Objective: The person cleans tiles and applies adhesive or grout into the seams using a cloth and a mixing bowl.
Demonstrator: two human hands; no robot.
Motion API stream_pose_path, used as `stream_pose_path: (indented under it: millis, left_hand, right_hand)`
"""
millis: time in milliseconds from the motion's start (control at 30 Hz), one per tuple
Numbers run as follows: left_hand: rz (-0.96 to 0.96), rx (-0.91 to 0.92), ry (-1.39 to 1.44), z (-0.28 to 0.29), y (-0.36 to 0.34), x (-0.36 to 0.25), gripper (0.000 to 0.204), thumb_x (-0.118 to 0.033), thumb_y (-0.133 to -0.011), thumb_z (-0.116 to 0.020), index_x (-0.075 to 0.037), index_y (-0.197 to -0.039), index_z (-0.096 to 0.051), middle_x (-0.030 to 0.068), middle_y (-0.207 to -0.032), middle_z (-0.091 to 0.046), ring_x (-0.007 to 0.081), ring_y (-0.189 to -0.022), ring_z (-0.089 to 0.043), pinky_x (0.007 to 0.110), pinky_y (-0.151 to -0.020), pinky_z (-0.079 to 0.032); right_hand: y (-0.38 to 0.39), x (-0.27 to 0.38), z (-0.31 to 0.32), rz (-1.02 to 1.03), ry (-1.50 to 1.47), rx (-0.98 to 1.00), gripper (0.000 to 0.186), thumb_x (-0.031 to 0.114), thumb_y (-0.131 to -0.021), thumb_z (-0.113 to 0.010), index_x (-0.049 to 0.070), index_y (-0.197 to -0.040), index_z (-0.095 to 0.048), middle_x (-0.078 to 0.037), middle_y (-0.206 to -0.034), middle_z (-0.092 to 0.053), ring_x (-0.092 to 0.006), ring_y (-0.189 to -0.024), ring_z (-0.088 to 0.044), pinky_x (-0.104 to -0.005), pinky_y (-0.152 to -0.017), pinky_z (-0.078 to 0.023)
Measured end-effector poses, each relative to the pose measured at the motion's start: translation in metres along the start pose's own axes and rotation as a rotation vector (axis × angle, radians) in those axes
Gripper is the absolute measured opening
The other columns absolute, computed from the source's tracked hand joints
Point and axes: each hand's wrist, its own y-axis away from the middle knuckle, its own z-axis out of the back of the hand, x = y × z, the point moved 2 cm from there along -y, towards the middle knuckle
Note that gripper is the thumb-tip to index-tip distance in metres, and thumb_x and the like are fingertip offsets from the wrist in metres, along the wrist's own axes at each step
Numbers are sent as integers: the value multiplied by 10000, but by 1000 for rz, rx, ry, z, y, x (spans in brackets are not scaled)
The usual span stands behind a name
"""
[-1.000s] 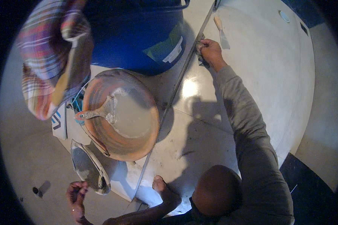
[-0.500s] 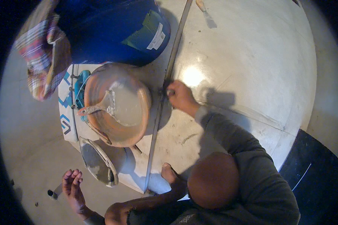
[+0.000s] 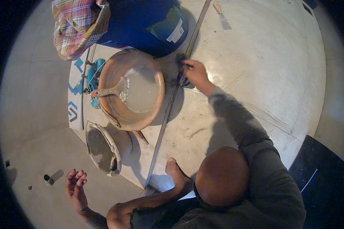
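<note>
My right hand [image 3: 198, 74] is closed on a dark rag [image 3: 182, 72], bunched under its fingers. It presses the rag at the narrow metal strip [image 3: 161, 136] that runs along a seam in the pale surface. My left hand [image 3: 77, 192] hangs at lower left, palm up, with loosely bent fingers and nothing visible in it. Left of the rag stands an orange-brown bucket [image 3: 160, 95] with cloudy grey liquid. A flat brush [image 3: 111, 91] rests across its rim, bristles toward the liquid.
A blue barrel [image 3: 137, 30] with a plaid cloth [image 3: 74, 28] stands at the back. A tilted dark bucket [image 3: 97, 147] lies near the orange one, beside a turquoise tool [image 3: 92, 80]. Far right lie a putty knife [image 3: 221, 17] and a black mat [image 3: 313, 164].
My right hand has moved farther along the metal strip, and more of the dark rag shows. The whole view has shifted a little; my left hand keeps its pose.
</note>
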Motion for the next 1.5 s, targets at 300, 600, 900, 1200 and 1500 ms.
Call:
stream_pose_path:
  millis: [300,600,900,1200,1500]
  left_hand:
    - [23,-42,-78,-11,-3,-10,392,-65,-853,-581,16,-1226,-491,146,-1070,-610,190,-960,-590,302,-816,-438]
    - [54,6,-34,-15,2,-19,445,-87,-855,-610,36,-1254,-455,141,-1072,-608,190,-963,-594,304,-824,-440]
    - [80,10,-25,-28,1,-31,450,-51,-847,-594,22,-1269,-456,149,-1101,-609,228,-1031,-592,336,-912,-450]
    - [-87,255,-149,-38,-20,-10,485,-235,-895,-626,-5,-1285,-452,108,-1151,-601,177,-1066,-557,317,-922,-454]
    - [-246,211,-215,-49,-58,-20,439,-213,-836,-637,30,-1178,-507,130,-959,-618,210,-891,-589,348,-797,-468]
  right_hand:
    - [79,23,-20,204,250,398,197,115,-709,-581,3,-860,-642,-237,-962,-568,-396,-920,-570,-458,-823,-474]
    - [35,23,-1,66,74,113,155,62,-787,-561,-37,-892,-615,-211,-913,-583,-347,-842,-600,-400,-739,-488]
    - [68,14,-24,220,31,639,215,76,-783,-600,-4,-975,-653,-168,-977,-616,-282,-916,-620,-357,-782,-501]
    - [-22,86,110,138,-297,881,432,225,-824,-614,48,-1208,-525,-109,-1257,-467,-241,-1177,-442,-379,-1012,-349]
    - [-88,169,-94,641,134,1141,422,9,-770,-594,39,-1186,-530,-149,-1110,-574,-268,-967,-580,-376,-868,-448]
